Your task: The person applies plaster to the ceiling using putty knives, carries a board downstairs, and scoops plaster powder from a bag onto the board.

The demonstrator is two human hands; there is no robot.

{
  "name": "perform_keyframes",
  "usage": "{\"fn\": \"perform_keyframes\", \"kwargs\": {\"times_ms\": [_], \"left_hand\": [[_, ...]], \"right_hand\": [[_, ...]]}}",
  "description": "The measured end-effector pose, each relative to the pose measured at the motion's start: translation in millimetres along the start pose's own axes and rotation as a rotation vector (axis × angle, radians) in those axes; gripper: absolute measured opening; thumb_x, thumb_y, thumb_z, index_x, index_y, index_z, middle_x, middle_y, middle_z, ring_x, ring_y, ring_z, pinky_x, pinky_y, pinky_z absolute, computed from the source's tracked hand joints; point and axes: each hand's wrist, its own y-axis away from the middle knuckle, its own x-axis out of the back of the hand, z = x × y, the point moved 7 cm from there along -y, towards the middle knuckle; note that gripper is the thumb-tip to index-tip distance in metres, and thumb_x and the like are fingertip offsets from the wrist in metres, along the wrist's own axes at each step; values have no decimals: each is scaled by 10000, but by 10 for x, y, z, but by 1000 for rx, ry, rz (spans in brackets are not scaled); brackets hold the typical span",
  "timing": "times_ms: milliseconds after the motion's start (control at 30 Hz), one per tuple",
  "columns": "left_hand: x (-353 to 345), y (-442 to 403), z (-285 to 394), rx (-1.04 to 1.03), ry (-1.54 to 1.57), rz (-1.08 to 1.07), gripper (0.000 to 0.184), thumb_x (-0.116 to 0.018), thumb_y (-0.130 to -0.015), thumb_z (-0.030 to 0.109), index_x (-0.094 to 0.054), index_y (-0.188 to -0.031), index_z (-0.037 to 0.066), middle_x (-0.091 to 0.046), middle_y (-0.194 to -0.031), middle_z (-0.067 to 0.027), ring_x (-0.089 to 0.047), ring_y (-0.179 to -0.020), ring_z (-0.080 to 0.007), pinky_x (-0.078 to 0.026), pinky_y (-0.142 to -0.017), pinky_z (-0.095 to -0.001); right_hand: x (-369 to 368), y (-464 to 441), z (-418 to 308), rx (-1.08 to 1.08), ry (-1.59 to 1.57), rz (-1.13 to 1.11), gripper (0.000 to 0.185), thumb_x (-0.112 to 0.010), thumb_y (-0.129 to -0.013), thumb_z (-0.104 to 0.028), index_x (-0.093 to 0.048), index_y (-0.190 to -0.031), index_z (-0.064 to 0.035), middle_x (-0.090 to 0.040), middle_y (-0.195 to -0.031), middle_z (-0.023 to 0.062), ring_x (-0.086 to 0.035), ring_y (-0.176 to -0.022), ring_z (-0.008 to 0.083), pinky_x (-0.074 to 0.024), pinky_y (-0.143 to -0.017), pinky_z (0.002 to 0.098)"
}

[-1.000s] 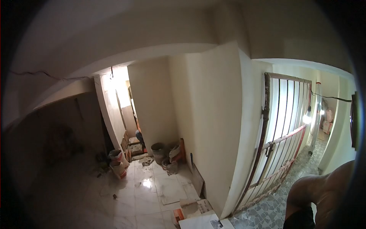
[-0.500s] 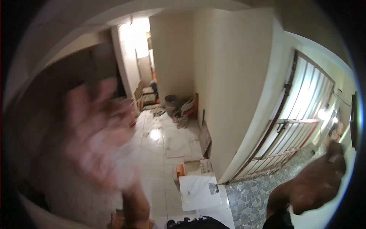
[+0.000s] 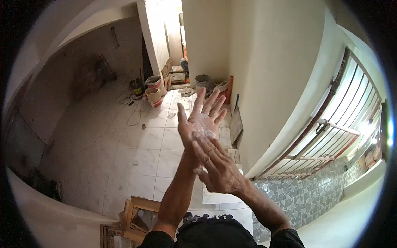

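Observation:
My left hand (image 3: pixel 200 120) is held up in the middle of the view, palm towards me and fingers spread. A whitish, powdery or pasty residue coats its palm. Across the heel of that palm lies my right hand (image 3: pixel 218 165), back of the hand showing, its fingers stretched out and touching the left palm near the wrist. Neither hand holds an object. Behind the hands a white tile or board (image 3: pixel 215 197) lies on the floor, partly covered by my right hand and forearm.
An open cardboard box (image 3: pixel 142 203) sits at lower left. Buckets (image 3: pixel 202 81) and sacks (image 3: pixel 154 97) stand by the far doorway, near a cable (image 3: pixel 134 120) on the tiled floor. On the right are a wall (image 3: pixel 273 95), a barred metal gate (image 3: pixel 326 128) and grey stone-pattern flooring (image 3: pixel 289 202).
My left hand came from a blurred, raised position at left to the middle. My right hand moved in from the far right onto the left palm. The view has shifted slightly left and down.

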Motion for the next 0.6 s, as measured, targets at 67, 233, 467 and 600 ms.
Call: {"fn": "perform_keyframes", "kwargs": {"times_ms": [67,233,467,600], "left_hand": [[202,65,-98,3,-26,55,869,-254,-960,723,-188,-1580,118,-218,-1605,-217,-203,-1489,-369,-110,-1205,-547],[623,335,-346,31,-122,204,844,-289,-981,681,-146,-1582,106,-206,-1592,-245,-202,-1480,-404,-161,-1190,-576],[1173,537,-507,170,-30,293,870,-359,-964,680,-144,-1583,107,-223,-1582,-258,-255,-1458,-425,-181,-1188,-592],[1311,685,-671,231,238,252,858,-379,-964,658,-203,-1566,72,-246,-1581,-247,-247,-1469,-404,-217,-1189,-576]], "right_hand": [[-82,-9,86,-73,1,13,745,-623,-913,-209,-265,-1518,38,-282,-1569,266,-275,-1467,398,-200,-1206,517],[-317,114,346,-175,-25,18,674,-501,-997,-286,-243,-1526,43,-278,-1562,283,-243,-1473,413,-143,-1219,494],[-531,388,333,-361,-286,-116,667,-514,-993,-325,-297,-1502,47,-377,-1494,311,-327,-1429,435,-227,-1198,499],[-724,533,327,-219,-221,-149,658,-589,-946,-264,-350,-1488,24,-437,-1471,267,-381,-1404,406,-232,-1201,514]]}}
